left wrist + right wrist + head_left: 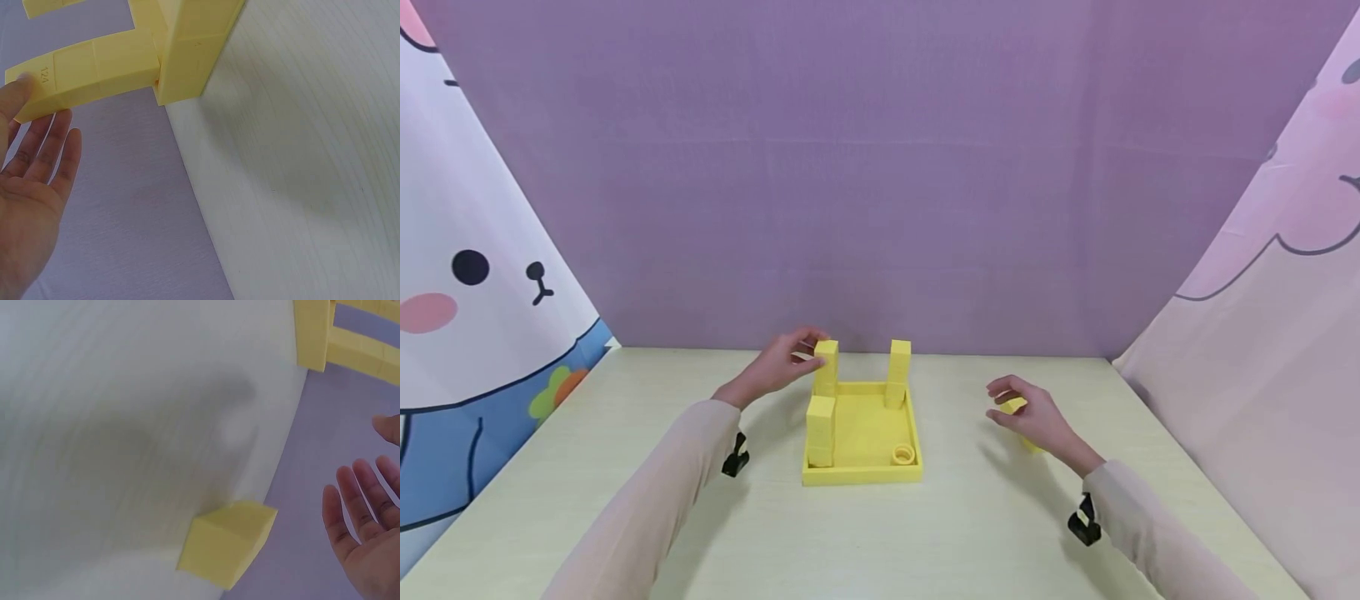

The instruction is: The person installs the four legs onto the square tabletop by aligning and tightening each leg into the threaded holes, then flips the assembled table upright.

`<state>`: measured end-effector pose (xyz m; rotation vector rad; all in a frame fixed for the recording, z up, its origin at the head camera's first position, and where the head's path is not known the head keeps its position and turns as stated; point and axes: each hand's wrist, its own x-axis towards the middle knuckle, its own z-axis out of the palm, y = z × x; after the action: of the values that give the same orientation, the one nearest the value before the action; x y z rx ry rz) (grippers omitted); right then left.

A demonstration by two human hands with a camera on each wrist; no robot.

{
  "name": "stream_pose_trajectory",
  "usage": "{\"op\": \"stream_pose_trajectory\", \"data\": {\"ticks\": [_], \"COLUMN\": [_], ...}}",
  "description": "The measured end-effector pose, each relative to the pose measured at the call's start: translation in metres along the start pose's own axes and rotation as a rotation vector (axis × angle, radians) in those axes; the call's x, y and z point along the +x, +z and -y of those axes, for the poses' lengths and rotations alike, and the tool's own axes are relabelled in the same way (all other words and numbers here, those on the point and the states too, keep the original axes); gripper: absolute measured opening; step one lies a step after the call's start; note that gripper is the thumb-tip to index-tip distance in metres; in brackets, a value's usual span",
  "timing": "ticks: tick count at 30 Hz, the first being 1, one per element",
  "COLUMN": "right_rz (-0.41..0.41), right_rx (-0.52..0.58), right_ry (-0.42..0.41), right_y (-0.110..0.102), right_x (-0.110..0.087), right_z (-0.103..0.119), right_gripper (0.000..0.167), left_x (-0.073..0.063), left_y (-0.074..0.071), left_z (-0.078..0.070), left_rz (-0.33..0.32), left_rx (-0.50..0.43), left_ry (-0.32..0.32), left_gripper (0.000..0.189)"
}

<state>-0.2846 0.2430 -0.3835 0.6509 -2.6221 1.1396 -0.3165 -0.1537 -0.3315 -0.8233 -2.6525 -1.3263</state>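
Observation:
A shallow yellow tray [861,477] lies on the table, with upright square yellow posts at three corners. At its back left post [827,371], my left hand [775,364] pinches the upper end between thumb and fingers; the number 124 shows beside the thumb in the left wrist view. The front left post [821,429] and back right post [898,371] stand untouched. A round ring socket [903,455] sits at the front right corner. Right of the tray, my right hand [1036,414] hovers with fingers apart, holding nothing. Partly behind it is a loose yellow block [225,544].
The pale wooden table [955,533] runs back to a purple cloth wall [880,183]. Printed cartoon cloths hang at the left [497,333] and right [1277,333] sides.

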Motion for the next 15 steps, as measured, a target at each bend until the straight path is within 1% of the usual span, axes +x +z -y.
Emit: {"op": "stream_pose_trajectory", "data": {"ticks": [1, 2, 9, 13, 15], "right_rz": [-0.006, -0.014, -0.065, -0.080, -0.086], "right_rx": [-0.006, -0.012, -0.085, -0.110, -0.116], "right_ry": [0.001, 0.002, 0.043, 0.075, 0.087], "right_y": [-0.001, -0.002, -0.012, -0.016, -0.018], "right_x": [-0.001, -0.002, -0.011, -0.016, -0.018], "right_z": [-0.008, -0.011, -0.026, -0.029, -0.030], "right_gripper": [0.031, 0.031, 0.033, 0.032, 0.032], "left_x": [0.000, -0.001, -0.001, 0.000, 0.003], "left_y": [0.000, 0.000, 0.000, 0.001, 0.003], "left_z": [-0.001, -0.002, -0.005, 0.000, 0.008], "left_rz": [0.000, 0.001, 0.007, 0.007, 0.003], "left_rx": [0.002, 0.002, 0.008, 0.014, 0.011], "left_ry": [0.000, -0.001, -0.010, -0.004, -0.004], "left_gripper": [0.037, 0.037, 0.037, 0.037, 0.038]}}
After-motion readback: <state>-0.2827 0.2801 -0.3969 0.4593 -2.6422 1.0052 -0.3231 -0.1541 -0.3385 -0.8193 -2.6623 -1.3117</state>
